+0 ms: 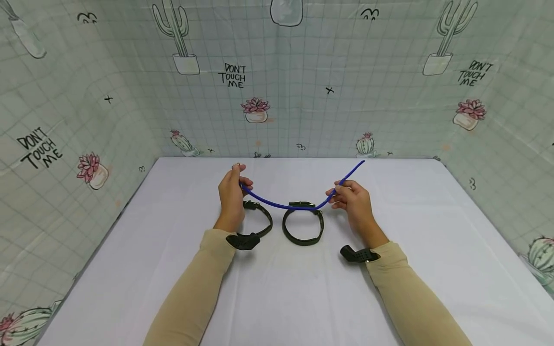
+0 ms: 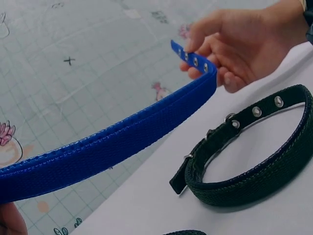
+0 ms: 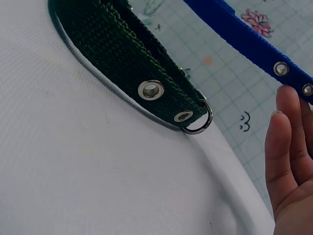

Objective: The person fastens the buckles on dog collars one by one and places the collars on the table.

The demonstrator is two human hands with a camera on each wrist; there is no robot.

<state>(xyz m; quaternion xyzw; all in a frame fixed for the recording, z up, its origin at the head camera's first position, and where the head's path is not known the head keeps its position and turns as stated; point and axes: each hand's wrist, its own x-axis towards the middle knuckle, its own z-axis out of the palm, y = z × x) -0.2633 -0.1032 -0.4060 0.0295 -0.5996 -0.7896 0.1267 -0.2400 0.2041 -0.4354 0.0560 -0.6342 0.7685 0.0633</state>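
A blue pet collar [image 1: 277,205] with metal eyelets is stretched between both hands and sags in the middle. My left hand [image 1: 231,197] grips one end; its fingers are mostly out of the left wrist view. Near the eyelet end, my right hand [image 1: 356,204] pinches the strap between thumb and fingers, and the tip sticks out beyond. In the left wrist view the blue collar [image 2: 112,142] curves in front of a dark green collar [image 2: 244,193]. The right wrist view shows eyelets in the blue strap [image 3: 244,41] above the fingertips [image 3: 288,98].
Two dark green collars, one in the middle [image 1: 303,242] and one at the left [image 1: 270,224], lie looped on the white table [image 1: 294,298]. The left one is partly behind my left hand. A patterned cloth [image 1: 303,105] hangs around the table's back and sides.
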